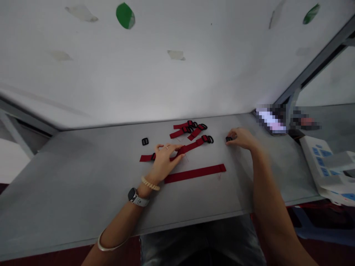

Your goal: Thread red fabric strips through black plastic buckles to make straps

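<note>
Red strap (pixel 191 147) lies mid-worktop (pixel 83 184), held flat under the left hand (pixel 165 162), its grip spread open so the strap stays still. The right hand (pixel 242 138) seems to have its grip closed on a small black buckle (pixel 229 139) near the far edge.

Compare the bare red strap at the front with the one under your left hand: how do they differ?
The front red strap has no hardware, while the strap under the left hand carries black buckles. The front strap lies untouched; the other sits beneath the left hand. Both are red webbing on the grey table.
</note>
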The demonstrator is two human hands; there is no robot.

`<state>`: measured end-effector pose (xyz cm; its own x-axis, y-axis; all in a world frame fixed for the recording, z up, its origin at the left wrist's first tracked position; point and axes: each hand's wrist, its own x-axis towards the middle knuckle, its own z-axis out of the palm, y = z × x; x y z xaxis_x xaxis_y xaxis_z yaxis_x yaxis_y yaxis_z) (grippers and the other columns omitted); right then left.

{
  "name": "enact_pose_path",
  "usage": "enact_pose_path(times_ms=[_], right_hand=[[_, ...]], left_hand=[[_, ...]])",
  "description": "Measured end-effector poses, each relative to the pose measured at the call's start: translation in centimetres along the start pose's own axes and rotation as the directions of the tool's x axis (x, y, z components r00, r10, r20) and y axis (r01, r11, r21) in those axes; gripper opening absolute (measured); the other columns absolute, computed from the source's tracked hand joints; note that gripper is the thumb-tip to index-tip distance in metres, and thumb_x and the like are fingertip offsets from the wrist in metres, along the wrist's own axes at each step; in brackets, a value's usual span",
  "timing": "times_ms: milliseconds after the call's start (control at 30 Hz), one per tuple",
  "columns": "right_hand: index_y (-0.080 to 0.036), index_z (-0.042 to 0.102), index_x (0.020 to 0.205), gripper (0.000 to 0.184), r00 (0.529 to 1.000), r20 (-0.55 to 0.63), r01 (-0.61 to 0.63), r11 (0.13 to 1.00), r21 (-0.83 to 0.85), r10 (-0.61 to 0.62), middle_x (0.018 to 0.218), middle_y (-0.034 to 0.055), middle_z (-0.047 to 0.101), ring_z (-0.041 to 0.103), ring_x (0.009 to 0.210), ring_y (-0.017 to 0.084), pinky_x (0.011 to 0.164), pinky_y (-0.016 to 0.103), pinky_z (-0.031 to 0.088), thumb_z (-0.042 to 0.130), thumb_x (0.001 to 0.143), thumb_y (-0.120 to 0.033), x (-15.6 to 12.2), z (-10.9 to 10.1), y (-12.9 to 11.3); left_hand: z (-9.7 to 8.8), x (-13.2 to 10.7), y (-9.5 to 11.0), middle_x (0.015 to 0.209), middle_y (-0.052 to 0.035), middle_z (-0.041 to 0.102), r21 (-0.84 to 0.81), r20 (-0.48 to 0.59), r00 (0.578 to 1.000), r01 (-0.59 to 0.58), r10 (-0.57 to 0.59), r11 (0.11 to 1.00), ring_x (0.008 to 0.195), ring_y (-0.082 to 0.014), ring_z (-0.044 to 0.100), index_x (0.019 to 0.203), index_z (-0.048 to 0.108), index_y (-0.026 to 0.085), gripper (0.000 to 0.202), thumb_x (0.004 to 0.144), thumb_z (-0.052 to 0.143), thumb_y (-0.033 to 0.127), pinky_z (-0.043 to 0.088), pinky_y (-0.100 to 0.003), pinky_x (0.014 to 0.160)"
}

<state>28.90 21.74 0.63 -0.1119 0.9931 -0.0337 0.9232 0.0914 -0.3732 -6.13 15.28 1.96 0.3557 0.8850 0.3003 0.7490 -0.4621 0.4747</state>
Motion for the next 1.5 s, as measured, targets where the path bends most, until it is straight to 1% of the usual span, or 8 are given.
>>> enact_pose_path(times_ms=[167, 267, 400, 600, 967, 1133, 1267, 1500], right_hand=[[-0.02, 0.067, 0.077, 0.022, 0.999, -0.045, 0.02, 1.0, -0.009, -0.021, 0.087, 0.0089, 0.069, 0.062, 0.083, 0.026, 0.072, 0.039, 0.047, 0.077, 0.065, -0.036, -0.3, -0.2, -2.0], [-0.019, 0.067, 0.083, 0.026, 0.986, -0.161, 0.065, 0.984, 0.167, -0.038, 0.081, 0.0066, 0.067, 0.061, 0.077, 0.023, 0.073, 0.038, 0.047, 0.074, 0.07, -0.041, -0.8, -0.8, -4.6], [-0.021, 0.065, 0.089, 0.031, 0.962, -0.164, 0.273, 0.741, 0.614, -0.219, 0.083, 0.0027, 0.067, 0.061, 0.076, 0.018, 0.073, 0.034, 0.048, 0.074, 0.072, -0.045, -1.8, 0.4, -10.5], [-0.022, 0.064, 0.092, 0.032, 0.944, -0.099, 0.271, 0.567, 0.778, -0.315, 0.088, 0.0011, 0.067, 0.06, 0.079, 0.016, 0.077, 0.034, 0.05, 0.077, 0.07, -0.041, -2.6, 4.1, -15.2], [-0.022, 0.068, 0.091, 0.027, 0.93, -0.157, 0.327, 0.553, 0.766, -0.331, 0.086, 0.0004, 0.067, 0.062, 0.082, 0.017, 0.084, 0.037, 0.051, 0.077, 0.074, -0.04, -2.6, 5.1, -15.4], [-0.023, 0.065, 0.094, 0.019, 0.89, -0.214, 0.429, 0.581, 0.692, -0.402, 0.099, 0.0026, 0.067, 0.063, 0.093, 0.018, 0.087, 0.037, 0.05, 0.071, 0.081, -0.035, -2.5, 4.8, -14.9], [-0.022, 0.061, 0.094, 0.011, 0.899, -0.24, 0.436, 0.689, 0.578, -0.367, 0.105, 0.0056, 0.068, 0.062, 0.098, 0.02, 0.09, 0.037, 0.047, 0.062, 0.089, -0.032, -2.4, 4.7, -14.8], [-0.022, 0.057, 0.09, 0.013, 0.923, -0.226, 0.375, 0.857, 0.354, -0.311, 0.093, 0.0075, 0.07, 0.062, 0.087, 0.022, 0.088, 0.041, 0.045, 0.055, 0.094, -0.033, -2.0, 5.0, -14.5]], left_hand=[[-0.3, -0.1, 0.2, 0.107, -0.0051, 0.073, -0.082, 0.009, 1.0, 0.022, -0.021, 0.996, 0.104, -0.0244, 0.064, 0.11, 0.064, 0.023, 0.021, 0.09, 0.062, 0.029, 0.034, -0.049, 0.1], [-0.2, -0.1, 0.1, 0.108, -0.0051, 0.073, -0.116, -0.004, 1.0, 0.023, -0.023, 0.993, 0.105, -0.0243, 0.064, 0.11, 0.065, 0.023, 0.021, 0.09, 0.062, 0.029, 0.036, -0.049, 0.1], [-0.1, -0.2, 0.2, 0.109, -0.0055, 0.073, -0.159, 0.002, 1.0, 0.026, -0.026, 0.987, 0.105, -0.0237, 0.064, 0.112, 0.065, 0.023, 0.023, 0.09, 0.062, 0.03, 0.038, -0.047, 0.099], [-0.2, -0.2, 0.6, 0.108, -0.0054, 0.074, -0.169, 0.015, 0.999, 0.043, -0.041, 0.985, 0.103, -0.0231, 0.065, 0.11, 0.065, 0.022, 0.021, 0.091, 0.06, 0.028, 0.038, -0.046, 0.098], [-0.1, 0.0, 0.2, 0.107, -0.0047, 0.075, -0.136, 0.008, 0.994, 0.105, -0.105, 0.985, 0.102, -0.0229, 0.065, 0.108, 0.067, 0.023, 0.021, 0.088, 0.063, 0.018, 0.033, -0.049, 0.1], [-0.7, 0.3, -0.2, 0.113, -0.0045, 0.073, -0.102, 0.044, 0.996, 0.087, -0.083, 0.991, 0.108, -0.0254, 0.062, 0.114, 0.065, 0.026, 0.029, 0.085, 0.07, 0.029, 0.03, -0.051, 0.101], [-1.9, 0.6, -2.2, 0.116, -0.0076, 0.071, 0.104, 0.085, 0.989, 0.113, -0.122, 0.988, 0.113, -0.033, 0.056, 0.11, 0.069, 0.026, 0.046, 0.07, 0.083, 0.042, 0.031, -0.052, 0.096], [-4.3, 0.5, -4.4, 0.109, -0.0038, 0.071, 0.228, 0.285, 0.926, 0.185, -0.247, 0.956, 0.106, -0.0318, 0.056, 0.098, 0.073, 0.028, 0.032, 0.07, 0.081, 0.041, 0.031, -0.047, 0.092]])
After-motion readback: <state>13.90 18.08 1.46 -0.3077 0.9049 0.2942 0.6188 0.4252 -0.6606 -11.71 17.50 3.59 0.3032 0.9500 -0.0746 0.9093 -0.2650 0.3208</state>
